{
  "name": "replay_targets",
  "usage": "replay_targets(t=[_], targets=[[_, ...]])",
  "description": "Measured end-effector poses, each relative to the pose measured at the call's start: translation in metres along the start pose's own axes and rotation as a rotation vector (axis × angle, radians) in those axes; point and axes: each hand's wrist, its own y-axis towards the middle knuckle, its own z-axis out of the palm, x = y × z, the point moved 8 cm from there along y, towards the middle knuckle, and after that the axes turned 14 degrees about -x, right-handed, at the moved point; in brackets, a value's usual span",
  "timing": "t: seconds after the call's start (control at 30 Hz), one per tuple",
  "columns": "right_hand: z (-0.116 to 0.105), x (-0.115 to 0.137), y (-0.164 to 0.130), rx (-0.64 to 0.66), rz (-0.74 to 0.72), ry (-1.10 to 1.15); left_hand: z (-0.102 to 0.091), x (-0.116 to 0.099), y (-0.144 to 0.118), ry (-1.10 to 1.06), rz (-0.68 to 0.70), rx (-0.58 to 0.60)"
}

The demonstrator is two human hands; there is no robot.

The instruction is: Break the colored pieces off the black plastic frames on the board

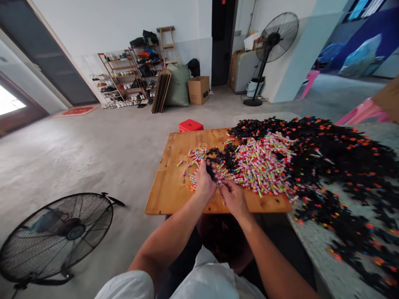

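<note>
My left hand (204, 181) and my right hand (233, 197) meet over the near edge of a wooden table (170, 178). The left hand is closed around a small black piece (212, 171). The right hand's fingers are curled close beside it; what they pinch is too small to tell. A heap of small multicoloured tubes (260, 164) lies just right of my hands, with a few scattered tubes (195, 155) in front of them. A large pile of black strips with orange tips (330, 153) spreads over the table's right side and onto the grey surface (321, 245) beside it.
A floor fan (57, 234) lies at the lower left. A red stool (190, 125) stands behind the table. A standing fan (274, 39), a cardboard box (198, 89), a green sack (178, 85) and shoe racks (124, 77) line the far wall. A pink chair (363, 111) sits at right.
</note>
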Motion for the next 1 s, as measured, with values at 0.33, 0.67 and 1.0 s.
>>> replay_targets(t=[0.33, 0.67, 1.0], targets=[[-0.008, 0.004, -0.003, -0.04, 0.019, 0.018, -0.009, 0.017, 0.01, -0.046, -0.167, -0.052], [-0.009, 0.004, -0.012, -0.044, -0.009, -0.159, -0.028, 0.019, 0.003, -0.04, -0.014, -0.204], [-0.005, -0.004, -0.019, 0.015, -0.067, -0.148, -0.032, 0.017, -0.006, -0.034, 0.012, -0.236]])
